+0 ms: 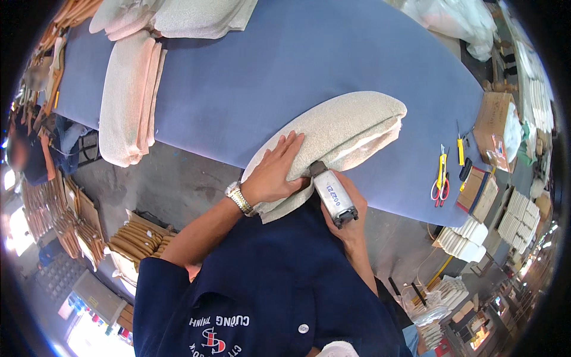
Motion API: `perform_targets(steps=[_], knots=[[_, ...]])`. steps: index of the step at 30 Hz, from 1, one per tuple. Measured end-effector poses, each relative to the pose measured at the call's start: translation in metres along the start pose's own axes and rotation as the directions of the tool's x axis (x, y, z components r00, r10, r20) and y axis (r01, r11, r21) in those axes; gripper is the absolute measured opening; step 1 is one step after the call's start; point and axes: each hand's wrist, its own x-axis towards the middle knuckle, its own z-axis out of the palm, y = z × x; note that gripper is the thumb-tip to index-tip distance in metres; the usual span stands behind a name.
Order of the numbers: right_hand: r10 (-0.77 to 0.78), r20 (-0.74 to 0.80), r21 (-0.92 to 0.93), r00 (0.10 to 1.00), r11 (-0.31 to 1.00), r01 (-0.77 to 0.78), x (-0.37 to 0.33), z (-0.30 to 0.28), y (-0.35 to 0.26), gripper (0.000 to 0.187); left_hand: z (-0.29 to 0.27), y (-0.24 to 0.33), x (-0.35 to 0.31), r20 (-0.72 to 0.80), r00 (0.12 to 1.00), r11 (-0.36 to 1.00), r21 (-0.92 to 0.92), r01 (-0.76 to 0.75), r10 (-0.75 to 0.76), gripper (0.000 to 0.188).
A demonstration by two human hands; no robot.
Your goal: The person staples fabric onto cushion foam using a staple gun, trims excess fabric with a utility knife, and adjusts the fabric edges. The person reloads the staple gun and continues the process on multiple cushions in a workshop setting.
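Observation:
A curved, padded panel covered in beige fabric lies at the near edge of the blue table, its near end reaching over the edge toward my body. My left hand presses flat on its fabric, fingers stretched out and thumb near the panel's inner edge. In my right hand is a grey staple gun, its dark nose touching or very close to the panel's near edge. The gun's body hides most of those fingers. Along the panel's right side, a fold shows a paler inner layer.
Stacks of similar beige panels stand at the table's left and far side. Red-handled scissors, a yellow cutter and a cardboard box sit at the right. Brown parts are stacked lower left; another person is far left.

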Motion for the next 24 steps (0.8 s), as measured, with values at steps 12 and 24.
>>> perform_targets(steps=[12, 24], knots=[[-0.009, 0.069, -0.088, 0.998, 0.996, 0.015, -0.006, -0.004, -0.014, 0.06, 0.008, 0.006, -0.01, -0.083, 0.997, 0.995, 0.096, 0.01, -0.002, 0.099], [0.046, 0.071, -0.087, 0.996, 0.995, -0.04, -0.008, 0.002, -0.009, 0.058, 0.013, 0.01, -0.009, -0.175, 0.984, 0.993, 0.122, 0.006, 0.016, 0.098]])
